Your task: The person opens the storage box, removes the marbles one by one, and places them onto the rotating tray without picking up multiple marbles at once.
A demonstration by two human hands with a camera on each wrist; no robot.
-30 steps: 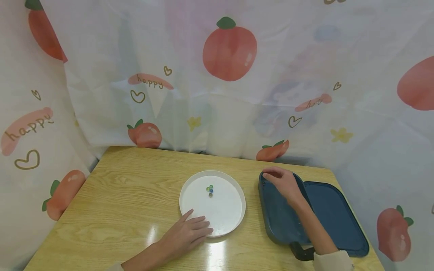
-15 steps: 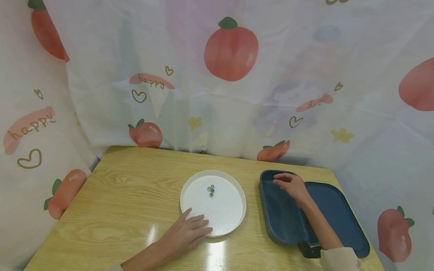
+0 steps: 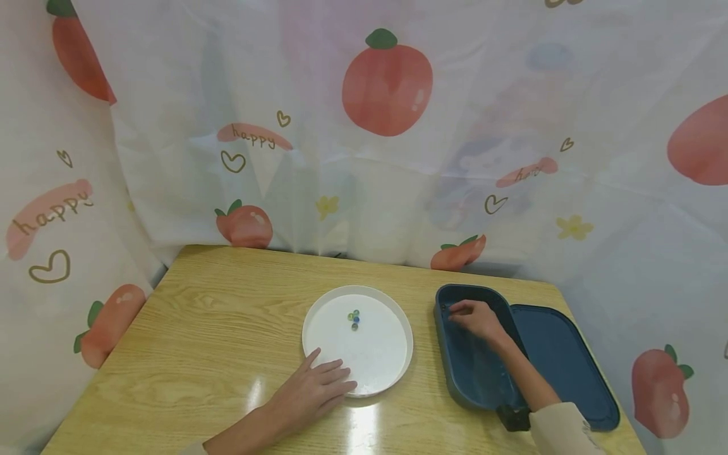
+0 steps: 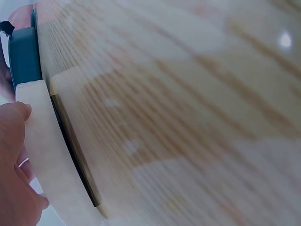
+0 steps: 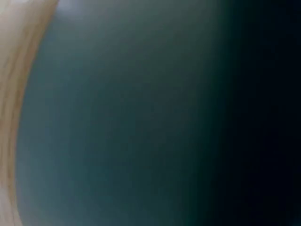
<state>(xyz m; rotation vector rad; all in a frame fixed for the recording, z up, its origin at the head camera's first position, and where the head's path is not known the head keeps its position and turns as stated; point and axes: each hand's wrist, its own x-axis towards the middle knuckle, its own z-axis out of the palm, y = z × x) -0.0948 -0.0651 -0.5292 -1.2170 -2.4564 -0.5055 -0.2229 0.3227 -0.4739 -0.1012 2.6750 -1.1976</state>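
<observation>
The left hand (image 3: pixel 309 392) is resting with its fingers straight and spread across the near rim of the round white tray (image 3: pixel 370 370), where the small glass marbles (image 3: pixel 355 320) are lying together in the far half. The right hand (image 3: pixel 478 321) is reaching over the blue box (image 3: pixel 472 373), its fingers being bent towards the thumb, and I cannot tell whether they are pinching something. Beside this box, a flat blue panel (image 3: pixel 569 360) is lying on the wooden table (image 3: pixel 227 328).

Left grip (image 3: pixel 309 390) spread, right grip (image 3: pixel 479 320) bent
</observation>
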